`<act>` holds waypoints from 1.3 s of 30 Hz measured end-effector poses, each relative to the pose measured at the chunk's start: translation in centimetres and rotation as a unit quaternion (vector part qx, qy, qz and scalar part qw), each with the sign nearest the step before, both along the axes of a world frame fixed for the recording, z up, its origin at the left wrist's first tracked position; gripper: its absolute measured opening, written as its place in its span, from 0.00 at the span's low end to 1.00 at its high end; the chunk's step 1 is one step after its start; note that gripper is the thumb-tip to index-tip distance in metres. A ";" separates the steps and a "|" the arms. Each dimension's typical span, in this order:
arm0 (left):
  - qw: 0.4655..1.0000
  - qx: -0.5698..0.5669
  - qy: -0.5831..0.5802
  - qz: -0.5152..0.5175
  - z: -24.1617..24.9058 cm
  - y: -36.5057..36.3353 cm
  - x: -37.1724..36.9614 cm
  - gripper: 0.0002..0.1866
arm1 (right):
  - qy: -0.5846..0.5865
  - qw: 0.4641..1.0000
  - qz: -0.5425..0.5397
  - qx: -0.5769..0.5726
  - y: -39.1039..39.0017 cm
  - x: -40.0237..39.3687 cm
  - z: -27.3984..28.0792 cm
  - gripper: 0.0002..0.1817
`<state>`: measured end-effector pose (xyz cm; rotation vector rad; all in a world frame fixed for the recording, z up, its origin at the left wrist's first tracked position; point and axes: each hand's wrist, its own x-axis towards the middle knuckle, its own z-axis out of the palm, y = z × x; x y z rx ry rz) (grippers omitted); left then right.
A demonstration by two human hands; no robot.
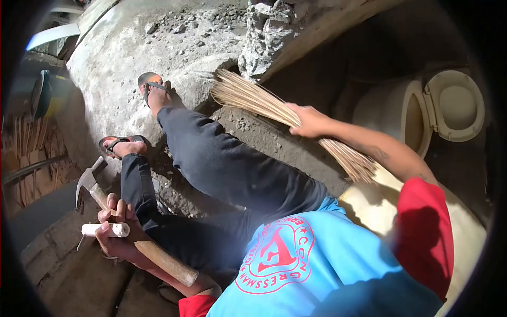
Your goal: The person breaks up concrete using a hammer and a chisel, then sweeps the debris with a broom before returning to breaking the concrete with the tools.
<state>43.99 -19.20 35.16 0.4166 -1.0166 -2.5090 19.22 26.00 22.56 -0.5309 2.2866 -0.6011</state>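
My right hand (309, 121) is wrapped around a bundle of thin brown sticks (251, 98), gripped near its middle with both ends loose. The sticks slant above my thigh. At the lower left, my left hand (120, 244) holds a claw hammer (163, 260) by its wooden handle, the metal head pointing away from me. In the same hand is a short whitish rod (103, 230), lying across the fingers, with a thin nail-like metal piece (81, 243) sticking out beside it.
Pale concrete ground (105, 63) with loose rubble (182, 27) lies around my sandalled feet (127, 147). A rough concrete post (266, 39) stands beyond the sticks. At the right is a toilet bowl with a raised seat (455, 105). A dark bucket-like container (53, 95) sits at the left.
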 end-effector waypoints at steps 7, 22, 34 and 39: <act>1.000 -0.001 0.000 -0.007 -0.1 0.0 -0.1 0.13 | -0.368 0.900 -0.231 0.040 -2.0 -1.1 0.1 0.15; 1.000 0.019 -0.012 -0.014 0.2 0.8 -0.4 0.09 | -0.243 0.967 0.053 0.050 0.1 3.2 2.9 0.31; 0.999 -0.015 -0.046 0.011 0.4 0.7 -0.7 0.11 | -0.095 0.988 0.110 0.055 -0.6 9.0 -6.5 0.39; 0.999 -0.014 -0.038 0.014 0.6 1.3 -1.2 0.11 | -0.121 0.981 0.150 -0.010 3.4 9.4 -2.4 0.45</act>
